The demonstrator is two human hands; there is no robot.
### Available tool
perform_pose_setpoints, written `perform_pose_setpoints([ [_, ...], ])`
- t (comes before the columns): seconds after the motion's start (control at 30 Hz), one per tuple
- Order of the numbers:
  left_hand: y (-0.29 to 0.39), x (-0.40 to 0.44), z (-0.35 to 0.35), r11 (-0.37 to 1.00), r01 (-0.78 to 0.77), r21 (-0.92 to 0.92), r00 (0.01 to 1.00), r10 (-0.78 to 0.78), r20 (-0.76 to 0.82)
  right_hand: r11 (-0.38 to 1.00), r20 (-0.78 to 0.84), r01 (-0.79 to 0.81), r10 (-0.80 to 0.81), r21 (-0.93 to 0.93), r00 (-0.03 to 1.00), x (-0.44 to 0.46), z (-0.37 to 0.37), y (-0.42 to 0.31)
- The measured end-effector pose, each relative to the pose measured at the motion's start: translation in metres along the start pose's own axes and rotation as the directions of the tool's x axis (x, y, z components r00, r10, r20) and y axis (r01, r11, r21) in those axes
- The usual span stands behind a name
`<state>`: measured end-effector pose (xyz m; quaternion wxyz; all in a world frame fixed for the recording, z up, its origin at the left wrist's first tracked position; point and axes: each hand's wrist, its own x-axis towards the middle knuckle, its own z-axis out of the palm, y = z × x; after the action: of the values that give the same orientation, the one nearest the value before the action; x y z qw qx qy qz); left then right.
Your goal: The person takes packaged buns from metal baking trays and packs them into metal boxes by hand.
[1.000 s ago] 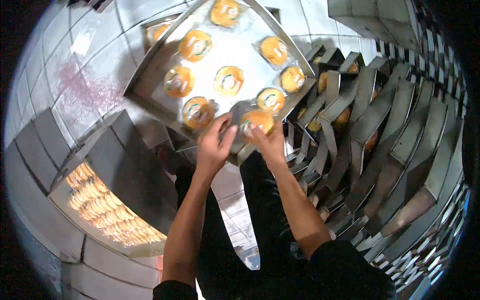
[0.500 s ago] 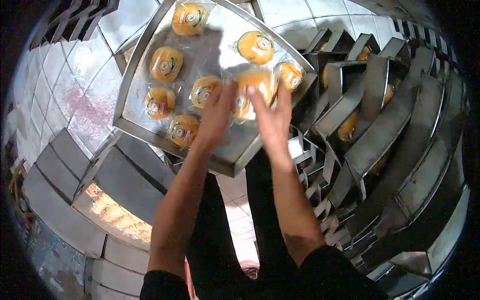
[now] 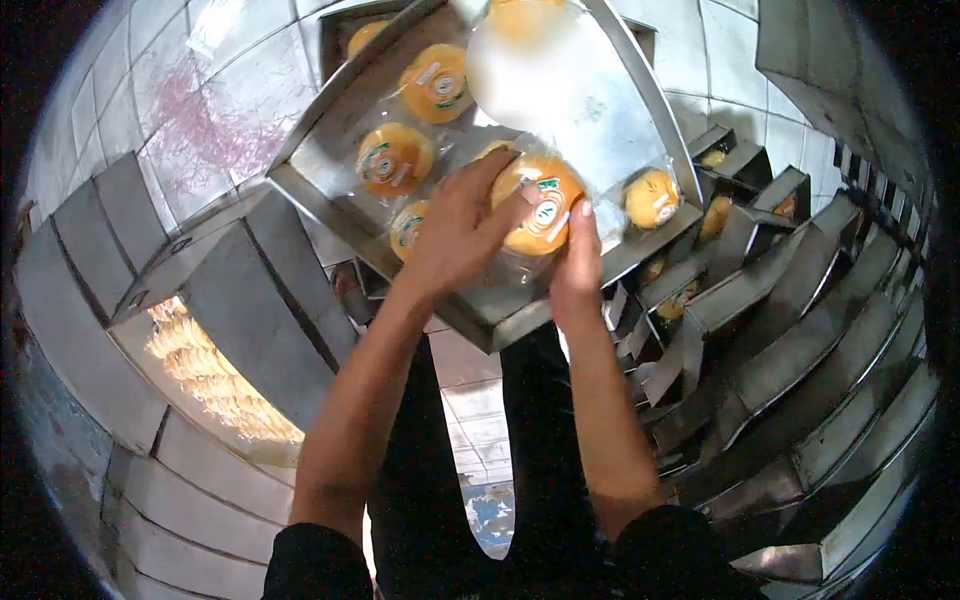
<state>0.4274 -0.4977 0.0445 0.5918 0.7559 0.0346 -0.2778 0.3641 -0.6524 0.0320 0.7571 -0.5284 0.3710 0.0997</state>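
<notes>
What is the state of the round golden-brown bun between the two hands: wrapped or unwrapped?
Wrapped: the bun sits inside clear plastic film, whose loose edge shows below it.

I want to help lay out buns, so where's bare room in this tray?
The tray is bare along its right wall, between the blurred bun at top and the lone bun at right. It is crowded on the left, where buns lie close together, and at near middle, where the left hand and right hand hold a wrapped bun.
</notes>
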Motion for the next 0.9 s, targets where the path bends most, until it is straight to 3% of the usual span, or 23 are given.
perform_pose_setpoints([
  [0.07,-0.023,0.006,-0.012,0.994,0.032,-0.102,0.999,-0.035,-0.029,0.987,0.028,0.12,-0.118,-0.103,0.993,0.01,0.01,0.019],
  [0.1,-0.027,0.009,-0.007,0.905,0.223,-0.363,0.975,-0.213,0.066,0.985,0.022,0.152,-0.151,-0.078,0.988,0.014,0.015,0.023],
  [0.13,-0.034,0.009,-0.008,0.913,0.188,-0.361,0.982,-0.173,0.073,0.981,0.016,0.185,-0.185,-0.054,0.983,0.018,0.02,0.028],
  [0.2,-0.004,0.003,-0.024,0.917,0.137,-0.374,0.989,-0.108,0.099,0.997,0.058,0.053,-0.057,0.061,0.997,0.015,0.031,0.003],
  [0.23,0.002,0.003,-0.037,0.976,-0.034,-0.217,0.999,0.033,-0.007,0.995,0.077,0.042,-0.049,0.091,0.996,0.013,0.044,-0.011],
  [0.3,0.004,0.02,-0.065,0.978,-0.187,-0.094,0.982,0.184,-0.036,0.988,0.119,0.019,-0.037,0.15,0.992,0.015,0.073,-0.031],
  [0.33,0.002,0.033,-0.079,0.965,-0.262,-0.024,0.965,0.26,-0.043,0.995,0.087,0.041,-0.05,0.094,0.995,0.027,0.083,-0.03],
  [0.4,-0.006,0.062,-0.104,0.975,-0.208,-0.074,0.978,0.209,-0.001,0.989,0.137,0.132,-0.14,0.066,0.981,0.061,0.105,-0.015],
  [0.43,-0.008,0.075,-0.114,0.981,-0.186,0.049,0.982,0.188,-0.029,0.986,0.144,0.143,-0.153,0.08,0.978,0.071,0.113,-0.009],
  [0.53,-0.032,0.104,-0.109,0.911,-0.206,-0.358,0.97,0.238,0.045,0.981,0.135,0.157,-0.172,0.115,0.976,0.083,0.131,-0.012],
  [0.6,-0.01,0.087,-0.109,0.949,-0.136,-0.285,0.987,0.156,0.047,0.988,0.092,0.096,-0.107,0.117,0.99,0.058,0.136,-0.029],
  [0.63,-0.008,0.076,-0.103,0.871,-0.183,-0.455,0.974,0.222,0.034,0.988,0.139,0.134,-0.143,0.074,0.98,0.051,0.131,-0.037],
  [0.67,-0.009,0.061,-0.098,0.769,-0.228,-0.597,0.959,0.282,-0.002,0.986,0.202,0.162,-0.167,0.043,0.965,0.044,0.124,-0.043],
  [0.7,-0.002,0.047,-0.094,0.786,-0.33,-0.523,0.942,0.312,-0.126,0.968,0.263,0.252,-0.24,-0.01,0.934,0.034,0.116,-0.054],
  [0.73,0.009,0.011,-0.098,0.812,-0.401,-0.425,0.907,0.286,-0.309,0.973,0.212,0.22,-0.2,-0.074,0.957,0.014,0.118,-0.068],
  [0.77,0.013,-0.031,-0.115,0.841,-0.39,-0.375,0.91,0.291,-0.294,0.978,0.123,0.181,-0.168,-0.102,0.978,-0.015,0.137,-0.079],
  [0.8,0.018,-0.069,-0.131,0.864,-0.377,-0.333,0.915,0.293,-0.276,0.954,0.035,0.151,-0.147,-0.26,0.989,-0.037,0.138,-0.087],
  [0.87,0.002,-0.137,-0.149,0.802,-0.52,-0.294,0.804,0.343,-0.486,0.946,0.308,0.105,-0.005,-0.307,0.951,-0.073,0.143,-0.073],
  [0.9,-0.001,-0.172,-0.164,0.787,-0.497,-0.364,0.8,0.255,-0.543,0.928,0.412,0.096,0.066,-0.361,0.909,-0.082,0.156,-0.06],
])
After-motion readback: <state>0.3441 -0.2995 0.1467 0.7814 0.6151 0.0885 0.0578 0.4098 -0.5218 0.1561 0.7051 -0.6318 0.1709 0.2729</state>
